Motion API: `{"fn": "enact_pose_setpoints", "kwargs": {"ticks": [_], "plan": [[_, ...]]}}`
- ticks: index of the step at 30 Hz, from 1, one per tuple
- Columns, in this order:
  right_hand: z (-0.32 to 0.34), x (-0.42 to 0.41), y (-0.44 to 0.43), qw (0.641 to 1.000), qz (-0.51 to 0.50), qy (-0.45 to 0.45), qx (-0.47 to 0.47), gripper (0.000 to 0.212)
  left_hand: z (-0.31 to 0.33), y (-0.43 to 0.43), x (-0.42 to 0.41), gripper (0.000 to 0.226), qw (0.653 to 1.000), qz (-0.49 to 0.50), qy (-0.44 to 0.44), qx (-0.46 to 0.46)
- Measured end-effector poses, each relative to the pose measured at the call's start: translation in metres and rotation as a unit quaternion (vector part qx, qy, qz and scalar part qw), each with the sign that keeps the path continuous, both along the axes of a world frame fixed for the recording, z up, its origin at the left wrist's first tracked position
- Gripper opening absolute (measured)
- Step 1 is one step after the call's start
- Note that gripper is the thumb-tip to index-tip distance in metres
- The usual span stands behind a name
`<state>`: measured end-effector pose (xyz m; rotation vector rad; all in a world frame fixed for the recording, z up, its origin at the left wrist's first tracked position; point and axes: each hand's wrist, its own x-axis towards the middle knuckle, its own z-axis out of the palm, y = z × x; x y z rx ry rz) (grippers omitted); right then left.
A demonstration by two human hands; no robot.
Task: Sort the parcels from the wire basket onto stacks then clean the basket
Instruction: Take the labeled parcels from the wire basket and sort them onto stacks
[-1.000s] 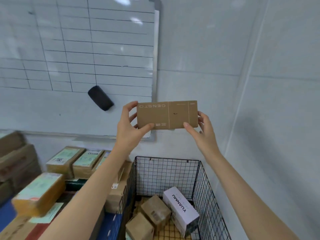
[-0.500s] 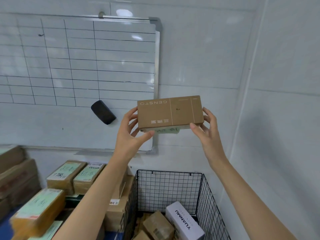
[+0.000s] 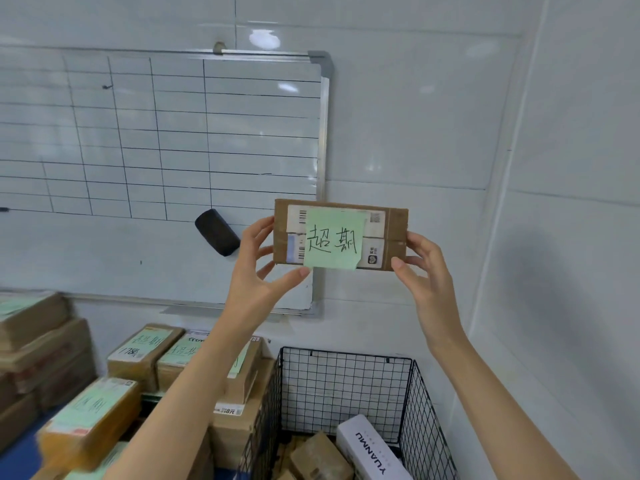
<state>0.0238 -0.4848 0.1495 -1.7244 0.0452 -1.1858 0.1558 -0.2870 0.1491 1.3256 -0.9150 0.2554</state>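
Parcel [image 3: 341, 235] held up before the whiteboard [image 3: 173, 133], above the wire basket [image 3: 346, 386], in the head view, with the left grip [image 3: 258, 271] and right grip [image 3: 424, 268] each clasping one short end. Within the last second it has been flipped from its printed face to its labelled one, so a handwritten green note [image 3: 332, 239] now faces the camera. That probably settles its destination: similar notes top the stacks [image 3: 145, 355] at left, while a white box [image 3: 370, 448] and other parcels still wait in the basket.
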Motion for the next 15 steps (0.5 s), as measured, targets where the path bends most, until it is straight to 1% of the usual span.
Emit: {"fn": "enact_pose_setpoints", "kwargs": {"ticks": [4,10,12,15], "plan": [[-0.007,-0.002,0.007,0.999,0.033,0.005,-0.014,0.056,-0.004,0.01,-0.003,0.087,0.999,0.039,-0.024,0.014],[-0.014,0.007,0.031,0.995,0.1,0.004,0.002,0.066,-0.008,0.042,-0.021,0.082,0.997,0.069,0.012,0.019],[-0.014,0.013,0.046,0.992,0.128,-0.006,0.005,0.065,-0.01,0.06,-0.025,0.081,0.995,0.092,0.017,0.024],[-0.016,0.027,0.074,0.984,0.178,-0.004,-0.001,0.055,-0.015,0.093,-0.028,0.076,0.991,0.128,0.016,0.027]]}}
